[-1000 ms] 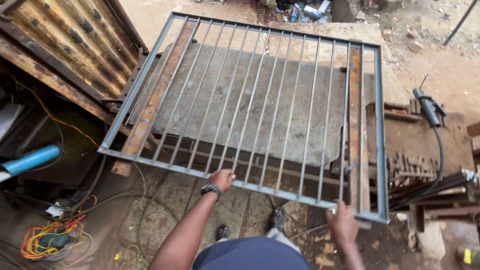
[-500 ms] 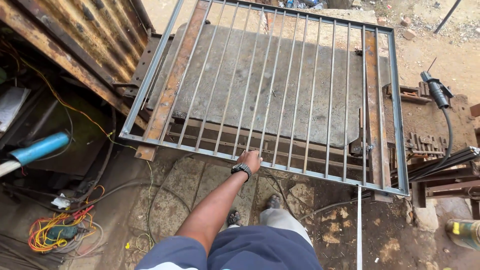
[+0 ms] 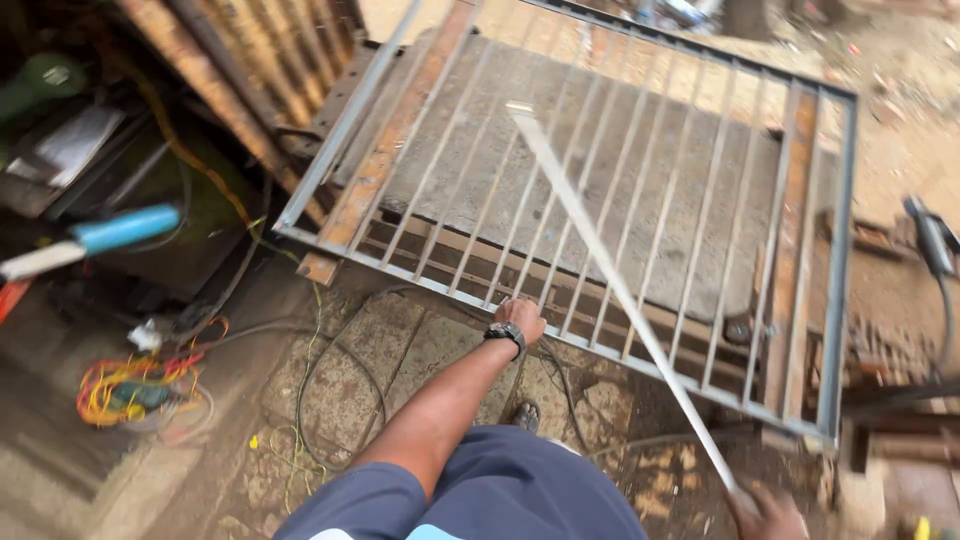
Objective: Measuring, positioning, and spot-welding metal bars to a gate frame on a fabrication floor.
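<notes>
- One grey barred metal grille (image 3: 640, 210) and one long pale metal strip (image 3: 620, 290) are seen.
- The strip is laid diagonally across the grille, its long axis running from lower right up toward the far left.
- The grille's near rail is gripped by the left hand (image 3: 520, 318), fingers curled.
- The strip's near end is clasped in the right hand (image 3: 768, 515), fingers closed.
</notes>
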